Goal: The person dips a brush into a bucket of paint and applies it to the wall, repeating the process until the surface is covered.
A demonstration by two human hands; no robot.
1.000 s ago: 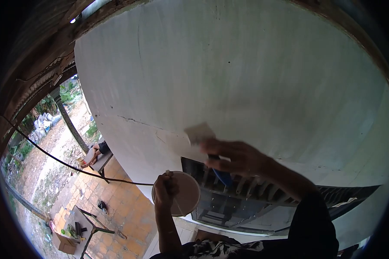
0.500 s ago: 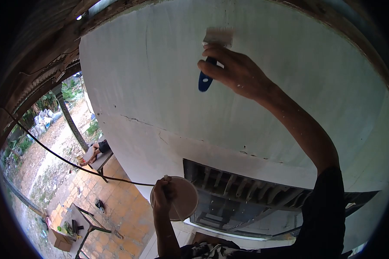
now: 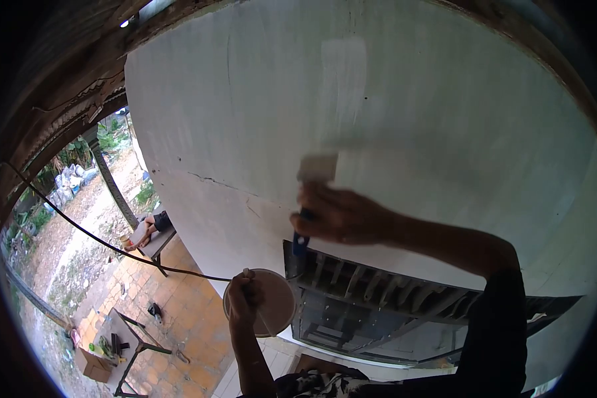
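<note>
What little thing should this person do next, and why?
Probably raise the brush in the right hand and stroke the lower end of the pale streak on the wall: the streak thins out there, and the brush is just below it.

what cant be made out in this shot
All in the head view:
Brush in the right hand: motion blur hides whether its bristles touch the wall.
Bucket: part of its rim is behind the left hand.
Person on the bench: upper body hidden by the wall.
Things on the low table: some too small to name.
</note>
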